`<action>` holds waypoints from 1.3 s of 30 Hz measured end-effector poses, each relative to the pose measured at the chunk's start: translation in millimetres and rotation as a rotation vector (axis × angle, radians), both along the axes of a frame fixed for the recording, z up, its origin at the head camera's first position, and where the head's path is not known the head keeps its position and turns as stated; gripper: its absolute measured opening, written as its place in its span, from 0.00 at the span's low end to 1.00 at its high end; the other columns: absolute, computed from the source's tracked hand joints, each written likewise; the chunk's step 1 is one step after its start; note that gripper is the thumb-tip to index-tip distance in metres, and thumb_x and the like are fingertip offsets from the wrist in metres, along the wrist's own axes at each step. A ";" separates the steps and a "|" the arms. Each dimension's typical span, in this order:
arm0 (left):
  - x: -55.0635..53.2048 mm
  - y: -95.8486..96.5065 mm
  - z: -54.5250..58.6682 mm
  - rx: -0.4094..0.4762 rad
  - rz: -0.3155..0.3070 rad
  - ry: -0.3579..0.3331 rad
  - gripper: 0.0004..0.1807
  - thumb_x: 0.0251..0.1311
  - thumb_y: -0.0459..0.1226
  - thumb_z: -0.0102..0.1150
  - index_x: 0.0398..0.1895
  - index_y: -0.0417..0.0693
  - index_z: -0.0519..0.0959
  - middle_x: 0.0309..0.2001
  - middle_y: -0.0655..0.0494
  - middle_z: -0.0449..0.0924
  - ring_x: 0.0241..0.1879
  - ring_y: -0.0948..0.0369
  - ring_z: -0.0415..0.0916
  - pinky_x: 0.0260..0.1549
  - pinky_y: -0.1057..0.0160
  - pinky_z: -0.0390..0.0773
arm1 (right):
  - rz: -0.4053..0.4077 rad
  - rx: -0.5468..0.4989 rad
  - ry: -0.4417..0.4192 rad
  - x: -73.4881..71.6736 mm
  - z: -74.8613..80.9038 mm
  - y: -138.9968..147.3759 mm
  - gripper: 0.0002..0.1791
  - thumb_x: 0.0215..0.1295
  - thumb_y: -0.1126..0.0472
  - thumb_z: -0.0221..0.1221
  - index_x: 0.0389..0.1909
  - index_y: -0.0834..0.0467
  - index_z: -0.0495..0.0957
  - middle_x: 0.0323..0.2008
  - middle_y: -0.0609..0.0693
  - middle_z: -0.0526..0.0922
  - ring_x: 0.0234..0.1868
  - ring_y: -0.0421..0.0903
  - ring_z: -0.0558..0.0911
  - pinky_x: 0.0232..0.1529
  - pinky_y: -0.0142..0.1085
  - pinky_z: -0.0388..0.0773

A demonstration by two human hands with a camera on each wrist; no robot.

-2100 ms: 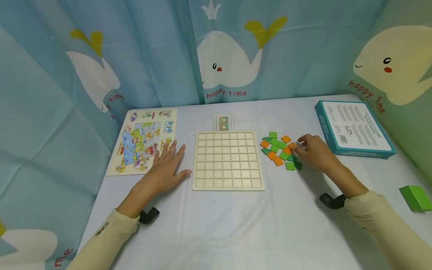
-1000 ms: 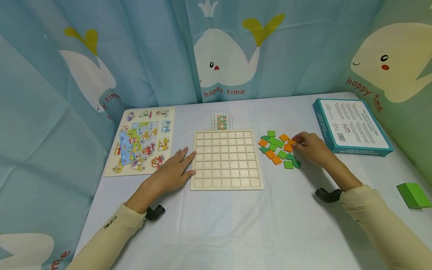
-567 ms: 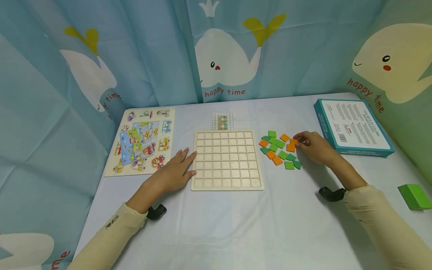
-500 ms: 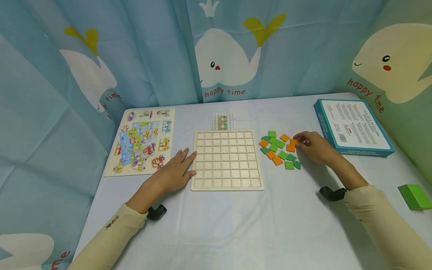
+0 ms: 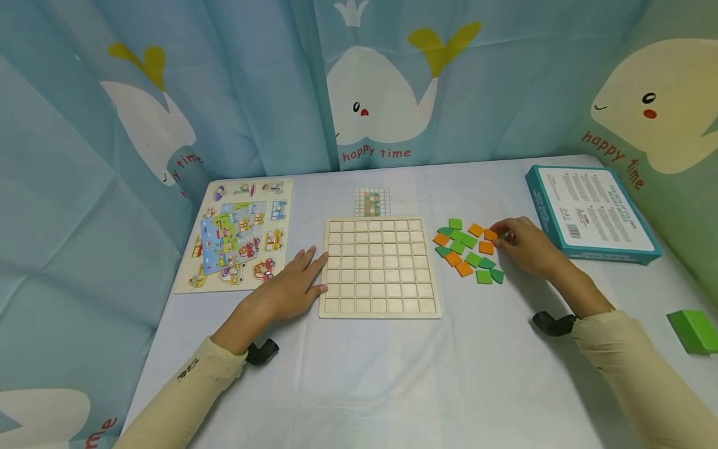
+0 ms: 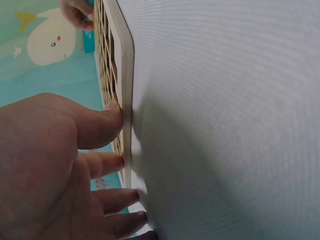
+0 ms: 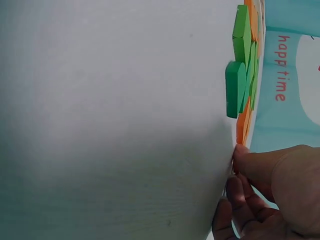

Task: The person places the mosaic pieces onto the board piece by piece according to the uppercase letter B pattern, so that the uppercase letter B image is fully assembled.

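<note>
Head view: the grid board [image 5: 378, 268] is touched by the spread left hand [image 5: 285, 288]; to its right, an orange tile [image 5: 490, 234] is pinched by the right hand [image 5: 526, 248]. Left wrist: the board's rim [image 6: 128, 75] is met by fingertips [image 6: 115, 161]. Right wrist: green tiles [image 7: 242, 40] are seen.

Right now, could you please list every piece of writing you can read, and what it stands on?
"happy time": curtain, centre and right.
"y time": curtain, left, start not visible.
"me": curtain, lower left, cut off.
Box: print too small to read.
Left sleeve: dark mark too blurred to read.
</note>
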State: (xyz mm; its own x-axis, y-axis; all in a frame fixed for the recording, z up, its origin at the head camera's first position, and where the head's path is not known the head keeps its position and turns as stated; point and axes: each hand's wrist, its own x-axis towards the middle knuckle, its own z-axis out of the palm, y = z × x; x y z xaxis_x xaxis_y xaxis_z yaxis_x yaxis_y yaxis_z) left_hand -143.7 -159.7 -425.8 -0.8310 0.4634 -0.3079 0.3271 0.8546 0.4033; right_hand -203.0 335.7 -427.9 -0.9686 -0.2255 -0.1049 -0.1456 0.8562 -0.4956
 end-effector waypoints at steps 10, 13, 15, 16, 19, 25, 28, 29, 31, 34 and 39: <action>-1.6 3.4 1.1 -0.012 0.000 -0.004 0.39 0.83 0.51 0.45 0.87 0.49 0.46 0.86 0.41 0.37 0.85 0.41 0.35 0.80 0.39 0.49 | -0.058 -0.009 0.023 -10.9 9.0 -10.4 0.21 0.82 0.66 0.51 0.66 0.77 0.68 0.59 0.75 0.69 0.58 0.69 0.70 0.62 0.66 0.71; -0.3 4.7 3.5 -0.015 0.008 -0.017 0.39 0.83 0.51 0.46 0.87 0.49 0.46 0.86 0.42 0.36 0.85 0.41 0.34 0.81 0.39 0.48 | -0.060 -0.043 0.005 -14.3 14.6 -25.4 0.21 0.82 0.67 0.51 0.67 0.77 0.68 0.61 0.75 0.67 0.60 0.70 0.70 0.63 0.65 0.73; 0.4 5.5 4.5 -0.019 0.011 -0.025 0.39 0.83 0.51 0.46 0.88 0.49 0.46 0.86 0.42 0.36 0.85 0.42 0.33 0.81 0.40 0.47 | -0.043 -0.061 -0.005 -15.5 17.0 -39.1 0.22 0.83 0.66 0.51 0.67 0.77 0.67 0.62 0.75 0.67 0.60 0.70 0.72 0.61 0.64 0.76; 0.5 5.7 4.6 -0.019 0.011 -0.026 0.39 0.83 0.51 0.46 0.88 0.49 0.46 0.86 0.42 0.36 0.85 0.42 0.33 0.81 0.40 0.47 | -0.032 -0.068 -0.009 -15.9 17.6 -46.6 0.22 0.83 0.66 0.51 0.67 0.76 0.67 0.62 0.75 0.67 0.60 0.70 0.72 0.61 0.63 0.77; 0.4 5.8 3.9 -0.023 0.004 -0.020 0.39 0.83 0.51 0.46 0.88 0.49 0.46 0.86 0.42 0.36 0.85 0.42 0.34 0.81 0.40 0.47 | 0.031 -0.085 0.000 -16.9 17.7 -69.1 0.21 0.83 0.66 0.50 0.67 0.76 0.68 0.62 0.75 0.68 0.60 0.69 0.74 0.59 0.62 0.78; -0.6 5.2 1.7 -0.024 -0.004 -0.014 0.40 0.83 0.51 0.45 0.87 0.48 0.46 0.86 0.41 0.36 0.85 0.41 0.34 0.81 0.40 0.47 | 0.129 -0.118 -0.015 -21.2 15.4 -117.9 0.19 0.82 0.67 0.51 0.67 0.72 0.71 0.61 0.70 0.70 0.60 0.65 0.76 0.61 0.57 0.77; -0.9 4.9 0.9 -0.025 -0.002 -0.018 0.39 0.83 0.51 0.45 0.87 0.48 0.46 0.86 0.41 0.36 0.85 0.41 0.34 0.81 0.40 0.47 | 0.186 -0.111 -0.018 -24.1 11.5 -142.9 0.19 0.82 0.65 0.53 0.66 0.72 0.72 0.59 0.68 0.71 0.58 0.63 0.78 0.60 0.55 0.78; -1.0 5.0 0.6 -0.025 0.000 -0.021 0.40 0.83 0.51 0.45 0.87 0.48 0.46 0.86 0.42 0.36 0.85 0.41 0.33 0.81 0.40 0.47 | 0.205 -0.106 -0.017 -24.7 10.2 -150.6 0.19 0.82 0.65 0.54 0.65 0.71 0.73 0.59 0.68 0.72 0.58 0.63 0.78 0.60 0.55 0.78; -1.1 5.0 0.4 -0.026 0.003 -0.022 0.39 0.83 0.51 0.45 0.88 0.49 0.45 0.87 0.42 0.36 0.85 0.42 0.33 0.81 0.40 0.47 | 0.237 -0.097 -0.012 -25.6 7.4 -164.6 0.19 0.82 0.64 0.55 0.65 0.70 0.73 0.58 0.67 0.73 0.57 0.61 0.78 0.60 0.54 0.78; -0.8 5.4 0.4 -0.027 0.007 -0.021 0.40 0.83 0.52 0.45 0.88 0.49 0.45 0.87 0.42 0.36 0.85 0.42 0.33 0.81 0.40 0.47 | 0.275 -0.100 0.006 -25.5 6.8 -181.7 0.18 0.81 0.64 0.56 0.64 0.69 0.75 0.57 0.66 0.74 0.57 0.60 0.79 0.60 0.55 0.78; -1.1 4.9 0.3 -0.038 0.012 -0.021 0.40 0.83 0.52 0.45 0.88 0.48 0.45 0.86 0.42 0.36 0.85 0.42 0.33 0.81 0.40 0.48 | 0.320 -0.093 0.029 -28.8 5.4 -203.0 0.17 0.80 0.64 0.58 0.62 0.68 0.76 0.57 0.64 0.76 0.58 0.58 0.79 0.60 0.52 0.79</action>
State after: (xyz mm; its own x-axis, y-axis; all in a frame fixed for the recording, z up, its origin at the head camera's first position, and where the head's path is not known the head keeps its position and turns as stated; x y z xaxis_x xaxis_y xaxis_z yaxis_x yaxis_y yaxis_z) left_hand -144.8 -154.9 -425.5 -0.8294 0.4416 -0.3422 0.3090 0.8729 0.3775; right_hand -231.8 132.7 -422.5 -0.8494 -0.5260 -0.0431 -0.4149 0.7161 -0.5613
